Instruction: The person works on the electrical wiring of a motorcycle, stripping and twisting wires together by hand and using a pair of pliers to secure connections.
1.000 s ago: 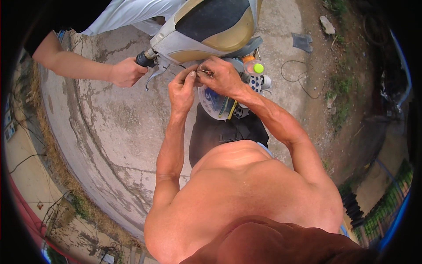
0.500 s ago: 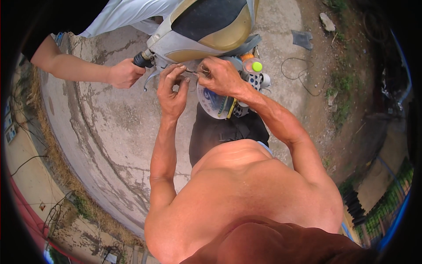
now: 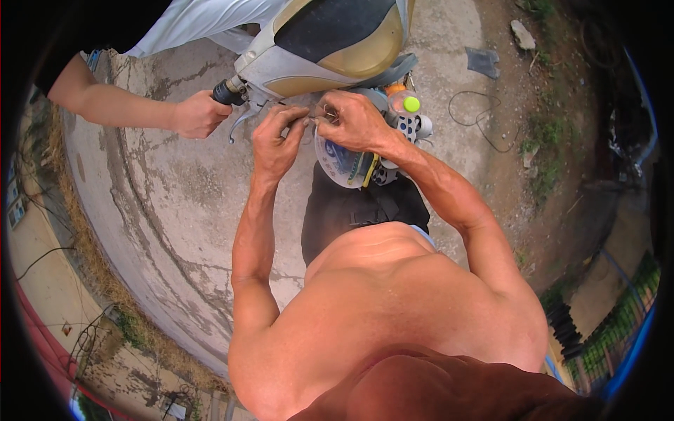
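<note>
My left hand (image 3: 277, 140) is closed, with its thumb and fingertips pinched together. Just beside it my right hand (image 3: 352, 123) is curled, thumb against the fingers. Between and in the fingertips runs a thin, dark wire (image 3: 331, 111), too small to make out fully. Both hands are close below the white-and-gold front of a motor scooter (image 3: 302, 67). Left of them, another person's hand (image 3: 203, 116) grips the scooter's black handlebar grip (image 3: 226, 93), beside a silver brake lever (image 3: 241, 125).
Under my right hand stands a round, light tub (image 3: 351, 184) with blue and yellow things inside. A bottle with a bright green cap (image 3: 411, 105) and a perforated white holder (image 3: 407, 128) adjoin it. A loose wire loop (image 3: 484, 126) lies on the concrete to the right.
My left hand has turned and its fingers have drawn down and in toward my right hand, closing up. The other person's hand on the grip has risen very slightly. My right hand barely moves.
</note>
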The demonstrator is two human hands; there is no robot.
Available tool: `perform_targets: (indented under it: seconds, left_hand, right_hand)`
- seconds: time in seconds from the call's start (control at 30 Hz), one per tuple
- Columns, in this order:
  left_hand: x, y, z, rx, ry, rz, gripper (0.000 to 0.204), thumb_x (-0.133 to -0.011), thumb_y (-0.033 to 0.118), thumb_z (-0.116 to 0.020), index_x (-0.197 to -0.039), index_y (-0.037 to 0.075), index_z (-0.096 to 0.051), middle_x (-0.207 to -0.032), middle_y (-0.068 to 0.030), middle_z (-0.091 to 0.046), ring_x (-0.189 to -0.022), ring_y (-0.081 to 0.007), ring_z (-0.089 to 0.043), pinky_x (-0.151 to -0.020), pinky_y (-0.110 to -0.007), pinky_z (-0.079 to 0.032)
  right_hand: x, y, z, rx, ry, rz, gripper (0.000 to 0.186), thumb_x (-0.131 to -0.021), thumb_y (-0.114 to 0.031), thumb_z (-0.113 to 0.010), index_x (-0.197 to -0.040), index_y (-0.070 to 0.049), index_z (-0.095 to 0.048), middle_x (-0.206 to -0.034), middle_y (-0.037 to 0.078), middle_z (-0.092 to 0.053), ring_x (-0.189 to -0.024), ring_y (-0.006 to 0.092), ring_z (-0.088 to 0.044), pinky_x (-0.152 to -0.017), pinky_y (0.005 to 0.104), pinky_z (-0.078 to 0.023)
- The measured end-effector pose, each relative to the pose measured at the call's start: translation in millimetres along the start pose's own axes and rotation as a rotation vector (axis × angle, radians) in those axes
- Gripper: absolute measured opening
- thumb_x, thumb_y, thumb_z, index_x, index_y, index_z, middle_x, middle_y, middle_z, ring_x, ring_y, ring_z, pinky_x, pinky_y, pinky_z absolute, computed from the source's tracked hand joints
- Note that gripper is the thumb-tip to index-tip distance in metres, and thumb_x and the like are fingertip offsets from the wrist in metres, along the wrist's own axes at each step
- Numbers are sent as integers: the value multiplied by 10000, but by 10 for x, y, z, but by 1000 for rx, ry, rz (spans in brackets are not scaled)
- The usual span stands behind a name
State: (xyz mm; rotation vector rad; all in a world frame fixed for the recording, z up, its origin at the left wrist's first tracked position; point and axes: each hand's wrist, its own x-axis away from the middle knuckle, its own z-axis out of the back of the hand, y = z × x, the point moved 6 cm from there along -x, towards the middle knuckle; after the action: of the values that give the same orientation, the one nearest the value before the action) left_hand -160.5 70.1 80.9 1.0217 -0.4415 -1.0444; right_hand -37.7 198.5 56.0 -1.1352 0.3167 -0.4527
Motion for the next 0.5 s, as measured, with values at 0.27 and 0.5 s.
perform_targets:
  seconds: [0.27,0.5]
  left_hand:
    - [55,-93,-4,51,-6,54,172,-927,-81,-723,-1092,-35,-743,-1064,-113,-735,-905,-165,-726,-778,-288,-607]
    - [73,-146,-8,105,-4,109,163,-940,-80,-712,-1096,-45,-740,-1069,-112,-728,-910,-163,-721,-776,-283,-607]
  right_hand:
    - [2,-31,-27,-82,-8,4,286,-801,-194,-717,-971,35,-708,-842,217,-696,-763,376,-701,-690,446,-550]
    - [-1,1,-64,-91,-7,9,275,-803,-182,-740,-974,32,-717,-843,210,-701,-749,360,-699,-681,436,-548]
